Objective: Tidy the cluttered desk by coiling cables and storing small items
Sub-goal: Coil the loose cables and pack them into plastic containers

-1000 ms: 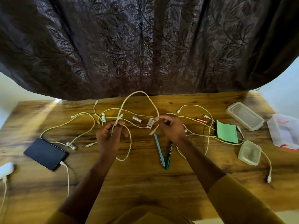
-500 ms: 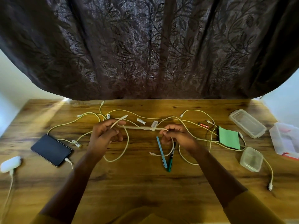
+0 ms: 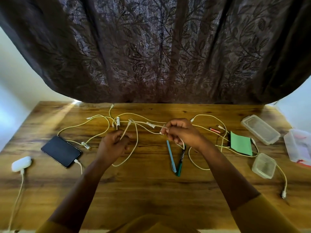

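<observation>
the thin cream charging cable [image 3: 143,122] now runs taut above the grainy wooden desk [image 3: 151,190], drawn wider than half a second ago. the left hand [image 3: 114,145] pinches its plug end, and the right hand [image 3: 181,132] grips the other stretch. a smooth blue pen [image 3: 171,156] and green marker [image 3: 180,161] lie beneath, a glossy black phone [image 3: 61,151] to the left.

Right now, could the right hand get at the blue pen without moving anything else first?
Probably yes, once it lets go. The right hand grips a white cable, but the blue pen lies uncovered just below it, beside the green pen, with nothing lying over it.
</observation>
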Action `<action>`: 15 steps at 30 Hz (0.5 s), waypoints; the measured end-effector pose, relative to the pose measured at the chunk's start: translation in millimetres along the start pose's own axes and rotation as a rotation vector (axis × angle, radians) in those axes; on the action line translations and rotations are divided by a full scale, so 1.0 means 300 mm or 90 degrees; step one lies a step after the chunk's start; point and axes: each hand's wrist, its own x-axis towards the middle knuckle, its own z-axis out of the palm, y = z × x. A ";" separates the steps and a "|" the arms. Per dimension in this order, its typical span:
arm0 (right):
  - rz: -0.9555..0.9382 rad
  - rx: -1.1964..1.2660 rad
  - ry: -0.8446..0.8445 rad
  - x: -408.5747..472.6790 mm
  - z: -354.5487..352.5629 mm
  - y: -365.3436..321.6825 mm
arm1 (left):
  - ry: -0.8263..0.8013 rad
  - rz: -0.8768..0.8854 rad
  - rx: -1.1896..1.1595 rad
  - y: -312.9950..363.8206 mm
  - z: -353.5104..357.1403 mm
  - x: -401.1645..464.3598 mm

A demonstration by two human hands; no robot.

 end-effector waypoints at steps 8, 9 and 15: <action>0.073 -0.172 -0.180 -0.038 0.103 0.027 | 0.124 -0.031 0.284 0.056 -0.071 -0.047; 0.061 -0.179 -0.181 -0.039 0.114 0.017 | 0.136 0.008 0.302 0.065 -0.068 -0.058; -0.061 -0.223 -0.101 -0.005 0.149 -0.060 | -0.123 0.212 0.080 0.147 0.041 -0.079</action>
